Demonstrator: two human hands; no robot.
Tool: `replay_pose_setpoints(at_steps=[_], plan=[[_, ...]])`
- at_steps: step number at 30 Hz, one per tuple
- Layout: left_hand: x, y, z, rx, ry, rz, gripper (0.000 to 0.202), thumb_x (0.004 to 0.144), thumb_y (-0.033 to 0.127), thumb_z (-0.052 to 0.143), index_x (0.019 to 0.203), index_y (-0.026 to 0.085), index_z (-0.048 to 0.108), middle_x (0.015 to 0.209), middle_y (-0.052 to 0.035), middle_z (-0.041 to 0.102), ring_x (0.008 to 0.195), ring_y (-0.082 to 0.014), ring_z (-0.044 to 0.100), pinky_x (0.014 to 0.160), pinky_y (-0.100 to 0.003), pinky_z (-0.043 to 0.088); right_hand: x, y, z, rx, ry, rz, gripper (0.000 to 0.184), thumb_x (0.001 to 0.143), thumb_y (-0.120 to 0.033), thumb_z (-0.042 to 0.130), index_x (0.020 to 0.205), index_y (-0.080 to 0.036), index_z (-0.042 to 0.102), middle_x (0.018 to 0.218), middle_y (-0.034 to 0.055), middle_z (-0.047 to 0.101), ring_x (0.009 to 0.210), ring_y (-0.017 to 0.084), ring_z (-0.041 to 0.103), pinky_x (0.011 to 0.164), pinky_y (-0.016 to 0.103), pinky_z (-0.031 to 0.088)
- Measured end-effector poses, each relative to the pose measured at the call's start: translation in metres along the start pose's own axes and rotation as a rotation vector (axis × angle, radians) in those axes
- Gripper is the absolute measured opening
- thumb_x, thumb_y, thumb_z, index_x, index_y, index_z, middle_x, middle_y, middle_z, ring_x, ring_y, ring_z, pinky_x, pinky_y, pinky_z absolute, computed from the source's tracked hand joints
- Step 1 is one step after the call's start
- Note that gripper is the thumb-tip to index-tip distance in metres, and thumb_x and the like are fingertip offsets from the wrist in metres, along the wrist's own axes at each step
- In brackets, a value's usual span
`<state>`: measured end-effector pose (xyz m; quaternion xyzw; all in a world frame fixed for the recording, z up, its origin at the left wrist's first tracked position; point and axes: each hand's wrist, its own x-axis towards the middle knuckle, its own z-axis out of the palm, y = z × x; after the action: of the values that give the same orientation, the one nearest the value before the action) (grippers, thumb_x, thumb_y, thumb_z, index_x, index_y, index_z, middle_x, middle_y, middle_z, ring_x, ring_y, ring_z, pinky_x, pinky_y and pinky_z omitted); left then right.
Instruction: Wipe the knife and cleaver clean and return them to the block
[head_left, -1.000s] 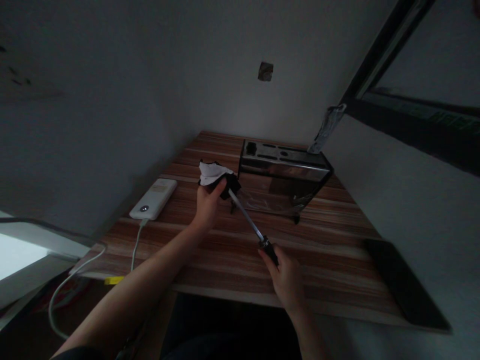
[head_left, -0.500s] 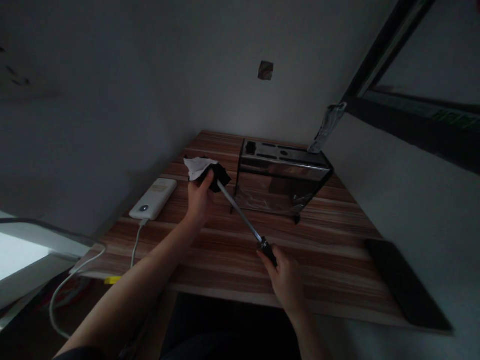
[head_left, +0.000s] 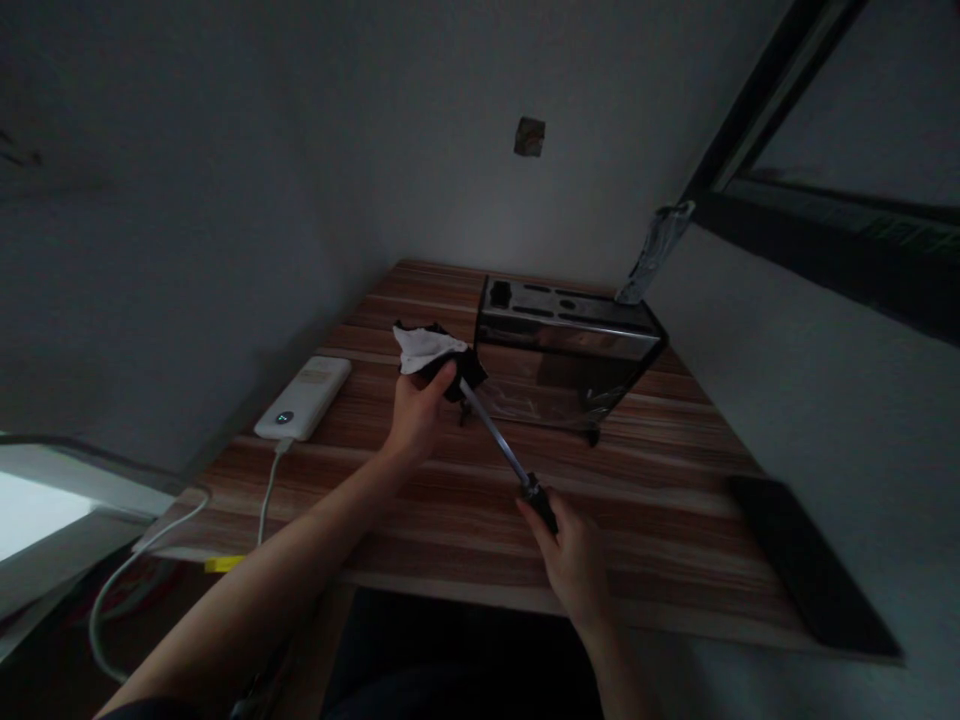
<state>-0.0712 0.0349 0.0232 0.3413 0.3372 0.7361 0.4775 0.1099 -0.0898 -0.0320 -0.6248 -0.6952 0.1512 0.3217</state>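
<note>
My right hand (head_left: 574, 555) is closed around the black handle of a sharpening steel (head_left: 499, 440), near the front of the table. Its thin metal rod slants up and to the left. My left hand (head_left: 420, 405) grips a black and white cloth (head_left: 429, 348), bunched around the far end of the rod, so the tip is hidden. Just behind and to the right of the cloth stands a knife block (head_left: 570, 325) with a shiny slotted top and a see-through front. A pale, plastic-looking strip (head_left: 655, 252) sticks up from the block's right end.
A white power bank (head_left: 304, 398) with a plugged-in white cable (head_left: 268, 495) lies on the left of the wood-grain table (head_left: 660, 560). A flat black object (head_left: 814, 565) lies along the right edge. Grey walls (head_left: 450, 150) meet behind the table.
My left hand and the cloth have slid a little to the right, along the rod toward the handle. My right hand has barely moved and keeps its hold.
</note>
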Motion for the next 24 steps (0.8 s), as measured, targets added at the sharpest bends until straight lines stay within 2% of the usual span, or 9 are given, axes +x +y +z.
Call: replay_pose_setpoints(at_steps=[6,12,18,24], plan=[[-0.013,-0.006,0.004,0.017,-0.072,-0.062,0.039,0.054,0.036,0.079,0.086,0.019,0.066,0.089,-0.0027,0.07,0.089,-0.0182,0.065,0.081,-0.029,0.049,0.0,0.001,0.0,0.026,0.004,0.012,0.043,0.088,-0.052,0.039,0.087,-0.017,0.065,0.07,0.0078,0.071,0.065,0.021,0.068,0.059,0.025,0.047],[-0.021,-0.012,0.003,0.073,-0.163,-0.071,0.037,0.057,0.033,0.078,0.088,0.018,0.066,0.093,-0.0037,0.07,0.091,-0.0189,0.064,0.086,-0.031,0.048,-0.001,0.003,0.002,0.048,-0.006,0.024,0.04,0.089,-0.049,0.041,0.09,-0.018,0.065,0.077,0.0091,0.072,0.071,0.023,0.069,0.065,0.027,0.049],[-0.032,-0.015,0.004,0.171,-0.313,-0.079,0.03,0.061,0.033,0.076,0.085,0.016,0.068,0.091,-0.0058,0.071,0.09,-0.0215,0.065,0.087,-0.034,0.049,-0.001,0.003,0.001,0.058,0.007,0.036,0.035,0.088,-0.046,0.044,0.092,-0.018,0.065,0.08,0.0096,0.072,0.074,0.023,0.069,0.067,0.028,0.049],[-0.047,-0.012,0.01,0.269,-0.434,-0.242,0.036,0.056,0.034,0.077,0.085,0.014,0.066,0.091,-0.0069,0.072,0.089,-0.0228,0.066,0.084,-0.035,0.051,0.0,0.004,0.002,0.08,0.027,0.039,0.036,0.088,-0.046,0.043,0.091,-0.017,0.065,0.082,0.0097,0.072,0.074,0.023,0.069,0.067,0.027,0.048]])
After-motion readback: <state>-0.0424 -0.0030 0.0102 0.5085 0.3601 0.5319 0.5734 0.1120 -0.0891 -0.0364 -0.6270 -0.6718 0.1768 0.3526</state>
